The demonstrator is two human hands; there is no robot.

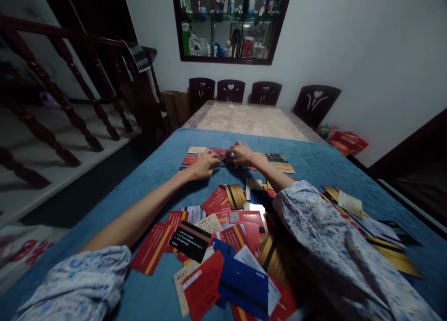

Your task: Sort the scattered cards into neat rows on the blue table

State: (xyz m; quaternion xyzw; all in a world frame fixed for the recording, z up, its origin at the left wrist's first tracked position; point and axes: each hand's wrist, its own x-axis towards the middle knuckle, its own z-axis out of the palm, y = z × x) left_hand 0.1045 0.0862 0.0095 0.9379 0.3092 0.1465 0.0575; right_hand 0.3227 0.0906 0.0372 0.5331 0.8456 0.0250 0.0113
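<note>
My left hand rests over the left part of some rows of cards, its fingers bent forward and lying loosely apart at the edge of a dark card. Close beside it, my right hand is closed with its fingertips pointing down at that dark card, partly hiding it. A red card lies just beyond the hands. A cream card and another red card are to the left. On the right are a dark green card and a yellow card.
A loose, overlapping pile of cards lies nearer me, with a black card and a blue card on top. More cards, including a gold one, spread right of my right sleeve. The blue cloth covers the near table; chairs stand beyond.
</note>
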